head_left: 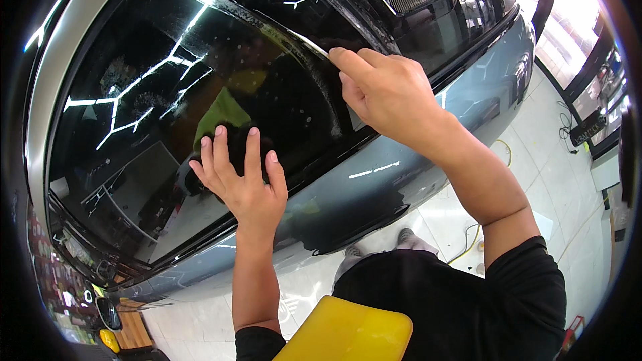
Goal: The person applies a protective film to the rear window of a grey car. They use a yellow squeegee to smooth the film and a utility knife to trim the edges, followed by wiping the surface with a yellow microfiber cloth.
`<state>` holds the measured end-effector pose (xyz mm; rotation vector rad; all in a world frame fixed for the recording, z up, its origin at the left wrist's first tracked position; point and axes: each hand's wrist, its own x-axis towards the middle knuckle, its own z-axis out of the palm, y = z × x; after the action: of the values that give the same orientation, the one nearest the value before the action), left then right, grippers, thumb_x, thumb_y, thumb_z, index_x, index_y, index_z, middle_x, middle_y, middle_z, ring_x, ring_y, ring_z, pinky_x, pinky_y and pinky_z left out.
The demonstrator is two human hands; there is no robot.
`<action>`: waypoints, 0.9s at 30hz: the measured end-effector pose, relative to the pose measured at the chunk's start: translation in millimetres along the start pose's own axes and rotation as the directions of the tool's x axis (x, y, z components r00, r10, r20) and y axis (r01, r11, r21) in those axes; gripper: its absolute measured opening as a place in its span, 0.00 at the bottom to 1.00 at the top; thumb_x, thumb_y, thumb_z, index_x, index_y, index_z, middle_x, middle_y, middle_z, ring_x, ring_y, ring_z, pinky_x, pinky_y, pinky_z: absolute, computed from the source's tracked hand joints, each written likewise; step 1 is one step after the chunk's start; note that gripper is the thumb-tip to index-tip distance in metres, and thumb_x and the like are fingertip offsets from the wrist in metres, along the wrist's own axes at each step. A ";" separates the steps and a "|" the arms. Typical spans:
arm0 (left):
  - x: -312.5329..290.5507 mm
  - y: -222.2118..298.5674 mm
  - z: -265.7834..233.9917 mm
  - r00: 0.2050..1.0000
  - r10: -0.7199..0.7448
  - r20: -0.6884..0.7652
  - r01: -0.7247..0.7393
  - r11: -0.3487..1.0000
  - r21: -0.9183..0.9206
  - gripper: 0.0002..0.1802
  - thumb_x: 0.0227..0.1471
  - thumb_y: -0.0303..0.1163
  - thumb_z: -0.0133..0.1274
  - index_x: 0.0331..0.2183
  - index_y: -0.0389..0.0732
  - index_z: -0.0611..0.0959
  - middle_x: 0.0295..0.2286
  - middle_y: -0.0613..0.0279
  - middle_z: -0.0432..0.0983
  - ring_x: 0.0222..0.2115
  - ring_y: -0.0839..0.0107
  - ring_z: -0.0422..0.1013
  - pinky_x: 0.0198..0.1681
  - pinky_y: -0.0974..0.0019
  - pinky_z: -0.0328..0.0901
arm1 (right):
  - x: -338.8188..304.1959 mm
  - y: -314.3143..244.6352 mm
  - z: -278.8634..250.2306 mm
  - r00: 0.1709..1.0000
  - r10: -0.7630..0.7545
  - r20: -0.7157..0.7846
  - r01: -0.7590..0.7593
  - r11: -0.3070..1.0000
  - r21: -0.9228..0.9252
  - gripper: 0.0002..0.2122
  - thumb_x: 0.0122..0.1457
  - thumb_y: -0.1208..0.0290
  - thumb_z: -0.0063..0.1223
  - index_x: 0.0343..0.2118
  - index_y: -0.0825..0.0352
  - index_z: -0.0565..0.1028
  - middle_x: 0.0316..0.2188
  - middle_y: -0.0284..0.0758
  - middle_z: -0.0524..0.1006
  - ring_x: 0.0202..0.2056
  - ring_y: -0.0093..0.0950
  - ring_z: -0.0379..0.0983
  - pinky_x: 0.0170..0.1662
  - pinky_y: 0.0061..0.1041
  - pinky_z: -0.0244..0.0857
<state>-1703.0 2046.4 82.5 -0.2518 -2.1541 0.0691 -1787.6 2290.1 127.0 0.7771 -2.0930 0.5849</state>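
My left hand (242, 184) lies with fingers spread against the dark, glossy window (267, 120) of a grey-blue car. Farther right, my right hand (388, 90) is closed in a pinch at the end of a thin pale strip (309, 44); whether this is a blade, a tool or an edge of film cannot be made out. The strip runs up and left from the fingertips along the glass. Near it, a curved band of whitish smears and droplets (311, 70) crosses the window. Reflections of lights and a green patch show in the glass.
A flat yellow plate with rounded corners (348, 331) juts in at the bottom, close to the camera. The car's painted body (361, 184) curves below the window. On the tiled floor (568, 200) lie a yellow cord (468, 244) and dark cables (567, 124).
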 end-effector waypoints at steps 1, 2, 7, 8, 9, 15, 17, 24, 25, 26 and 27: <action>-1.5 -0.5 1.8 1.000 0.002 -0.003 -0.002 1.000 0.001 0.21 0.55 0.36 0.55 0.51 0.47 0.81 0.60 0.46 0.61 0.63 0.43 0.53 0.66 0.37 0.37 | -1.7 1.0 0.4 1.000 0.005 0.002 -0.005 1.000 -0.001 0.13 0.54 0.78 0.56 0.43 0.64 0.74 0.21 0.35 0.73 0.19 0.35 0.71 0.24 0.32 0.68; -2.6 -1.0 2.8 1.000 0.004 -0.006 -0.004 1.000 0.003 0.21 0.55 0.36 0.55 0.51 0.47 0.81 0.60 0.46 0.61 0.63 0.43 0.52 0.66 0.37 0.37 | -3.1 1.5 0.2 1.000 0.007 0.008 -0.008 1.000 0.004 0.13 0.54 0.78 0.56 0.43 0.64 0.74 0.21 0.35 0.73 0.19 0.36 0.71 0.24 0.32 0.68; -4.5 -2.7 5.8 1.000 0.003 0.002 -0.003 1.000 -0.010 0.22 0.55 0.36 0.55 0.52 0.47 0.81 0.61 0.45 0.60 0.64 0.43 0.52 0.67 0.36 0.35 | -9.7 1.9 -2.4 0.998 0.031 0.056 -0.031 1.000 0.004 0.14 0.54 0.78 0.55 0.44 0.65 0.74 0.22 0.36 0.73 0.20 0.37 0.71 0.25 0.33 0.67; -4.9 -2.5 6.4 1.000 0.002 0.003 -0.002 1.000 -0.009 0.22 0.55 0.36 0.55 0.52 0.47 0.81 0.61 0.45 0.60 0.64 0.43 0.51 0.67 0.36 0.35 | -11.0 2.3 -2.3 0.998 0.028 0.051 -0.028 1.000 0.004 0.14 0.54 0.78 0.55 0.45 0.65 0.74 0.22 0.36 0.73 0.20 0.37 0.71 0.25 0.34 0.67; -5.0 -2.6 7.1 1.000 0.001 0.002 -0.001 1.000 -0.012 0.22 0.55 0.36 0.55 0.52 0.47 0.81 0.61 0.45 0.60 0.64 0.43 0.51 0.67 0.36 0.35 | -12.2 2.7 -2.0 0.999 0.024 0.046 -0.025 1.000 0.005 0.14 0.54 0.78 0.55 0.45 0.65 0.74 0.22 0.36 0.73 0.20 0.37 0.71 0.25 0.34 0.66; -5.4 -2.2 8.0 1.000 0.019 0.003 -0.019 1.000 -0.022 0.24 0.56 0.34 0.55 0.55 0.44 0.78 0.63 0.47 0.56 0.66 0.46 0.49 0.66 0.36 0.36 | -20.2 5.5 -0.7 0.999 0.022 0.043 -0.021 1.000 -0.008 0.14 0.53 0.79 0.56 0.45 0.65 0.74 0.21 0.36 0.72 0.19 0.37 0.71 0.25 0.34 0.66; -5.1 -2.7 9.4 1.000 0.021 0.000 -0.021 1.000 -0.024 0.24 0.56 0.34 0.55 0.55 0.44 0.78 0.63 0.47 0.56 0.66 0.46 0.49 0.66 0.35 0.36 | -22.8 6.0 0.0 0.999 0.028 0.039 -0.028 1.000 -0.008 0.13 0.53 0.78 0.56 0.43 0.64 0.74 0.21 0.35 0.72 0.19 0.37 0.71 0.24 0.35 0.66; -4.6 -5.9 14.4 1.000 0.019 -0.016 -0.019 0.999 -0.035 0.24 0.55 0.34 0.55 0.54 0.46 0.79 0.63 0.47 0.57 0.65 0.44 0.49 0.66 0.35 0.34 | -30.9 8.3 4.0 0.999 0.041 0.010 -0.041 0.999 0.006 0.13 0.52 0.75 0.58 0.41 0.62 0.72 0.21 0.34 0.71 0.20 0.38 0.71 0.24 0.36 0.67; -5.0 -6.5 15.2 1.000 0.013 -0.020 -0.014 0.999 -0.040 0.24 0.54 0.34 0.56 0.53 0.46 0.80 0.62 0.46 0.58 0.65 0.44 0.49 0.67 0.35 0.33 | -31.9 8.0 4.1 0.999 0.044 0.013 -0.044 0.999 0.003 0.13 0.52 0.76 0.58 0.41 0.62 0.72 0.21 0.34 0.71 0.20 0.38 0.71 0.24 0.36 0.67; -5.4 -6.9 15.8 1.000 0.008 -0.024 -0.009 0.999 -0.046 0.23 0.53 0.34 0.56 0.53 0.47 0.81 0.62 0.46 0.59 0.65 0.43 0.50 0.67 0.36 0.31 | -32.7 7.6 4.2 0.999 0.042 0.014 -0.042 0.999 0.000 0.13 0.52 0.76 0.58 0.41 0.62 0.72 0.21 0.34 0.71 0.20 0.38 0.71 0.24 0.36 0.67; -5.8 -7.2 15.9 1.000 0.007 -0.025 -0.008 0.999 -0.046 0.23 0.53 0.34 0.56 0.53 0.47 0.81 0.62 0.46 0.59 0.65 0.43 0.50 0.67 0.36 0.31 | -33.4 7.2 4.2 0.999 0.041 0.014 -0.041 0.999 -0.002 0.13 0.52 0.76 0.58 0.42 0.62 0.73 0.21 0.34 0.71 0.20 0.37 0.71 0.24 0.35 0.67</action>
<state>-1714.1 2038.9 69.9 -0.2857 -2.1320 0.0205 -1778.8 2303.3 96.4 0.7407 -2.1264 0.6014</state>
